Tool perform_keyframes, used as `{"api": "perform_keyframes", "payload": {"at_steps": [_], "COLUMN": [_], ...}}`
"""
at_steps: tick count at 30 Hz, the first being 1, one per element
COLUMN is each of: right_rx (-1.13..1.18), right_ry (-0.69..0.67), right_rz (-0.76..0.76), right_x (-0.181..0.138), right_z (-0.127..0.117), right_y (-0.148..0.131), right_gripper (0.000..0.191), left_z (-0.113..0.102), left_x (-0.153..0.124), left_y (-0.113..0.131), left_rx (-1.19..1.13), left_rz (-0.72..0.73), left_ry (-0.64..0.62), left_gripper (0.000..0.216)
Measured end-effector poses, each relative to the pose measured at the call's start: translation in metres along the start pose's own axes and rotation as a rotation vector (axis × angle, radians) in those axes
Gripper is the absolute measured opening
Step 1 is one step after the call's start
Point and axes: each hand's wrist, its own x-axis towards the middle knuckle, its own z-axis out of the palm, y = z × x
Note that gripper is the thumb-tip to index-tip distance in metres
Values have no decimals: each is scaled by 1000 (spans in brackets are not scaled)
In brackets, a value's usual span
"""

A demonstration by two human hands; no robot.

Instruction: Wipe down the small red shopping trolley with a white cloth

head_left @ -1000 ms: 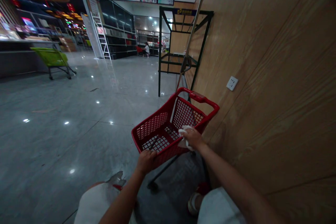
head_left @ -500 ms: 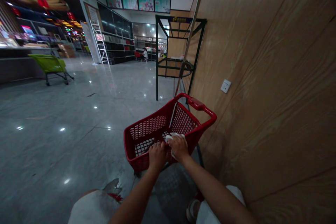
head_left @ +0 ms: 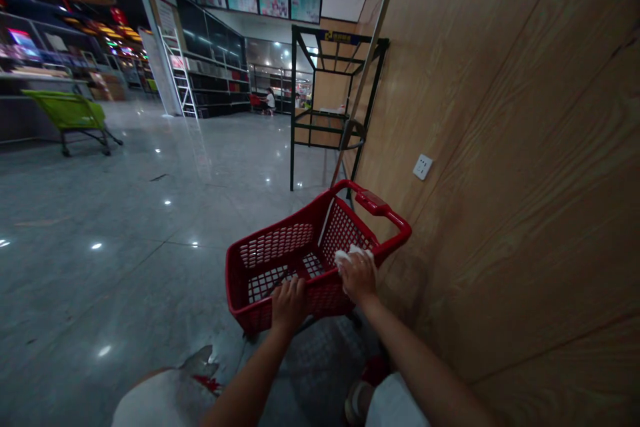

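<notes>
A red plastic shopping cart [head_left: 280,237] with lattice sides stands in front of me, its handle toward the wooden wall. My left hand [head_left: 289,304] grips the cart's near rim, fingers curled over the edge. Farther along that rim, close to the handle end, my right hand [head_left: 359,277] is closed on a white cloth [head_left: 356,252] and presses it against the rim. Most of the cloth is hidden under the fingers. Through the basket, the grid floor shows.
Beside the cart runs a wooden wall [head_left: 480,167] with a socket [head_left: 423,167]. A dark metal frame [head_left: 293,107] and a long pole [head_left: 367,73] stand behind it. At left is a green cart [head_left: 70,110]. Far back, a person [head_left: 270,101] is near the shelves [head_left: 220,80].
My right hand has slid with the cloth along the rim toward the handle, away from my left hand. My left hand remains on the rim. The view has shifted slightly.
</notes>
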Motion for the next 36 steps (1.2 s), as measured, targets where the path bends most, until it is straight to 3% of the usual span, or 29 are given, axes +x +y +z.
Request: {"api": "perform_keyframes", "payload": {"at_steps": [4,6,8,10,14,17,19,24,27,31,36], "right_rx": [110,119,117,84,-82,-138,-118,37,93,90,-82], "right_ry": [-52,-87,-157,-218,-201,-195,-229,-262,-266,-276,-211], "right_rz": [11,-4,-108,-187,14,91,77,64,47,-10,151], "right_x": [-14,-15,-10,0,27,33,28,10,4,8,18], "right_z": [39,46,39,21,-22,-32,-21,26,35,17,-22], "right_y": [-78,-94,-85,-56,11,17,-6,-97,-122,-93,-27], "right_gripper": [25,24,25,26,24,24,24,23,23,20,27], "left_z": [-1,-1,-2,-2,0,1,1,-3,-6,-4,1], "left_x": [-2,-3,-4,-5,-4,-4,-4,-8,-12,-16,-18], "left_y": [-1,-5,-11,-17,-25,-26,-26,-29,-35,-42,-44], "left_rx": [-1,6,9,9,1,-15,-20,-16,-2,10,21], "left_rz": [12,26,37,38,20,5,-13,-4,27,59,69], "left_ry": [8,7,0,-6,-8,-15,-15,-21,-25,7,53], "left_gripper": [22,25,24,22,24,24,23,25,28,20,21]}}
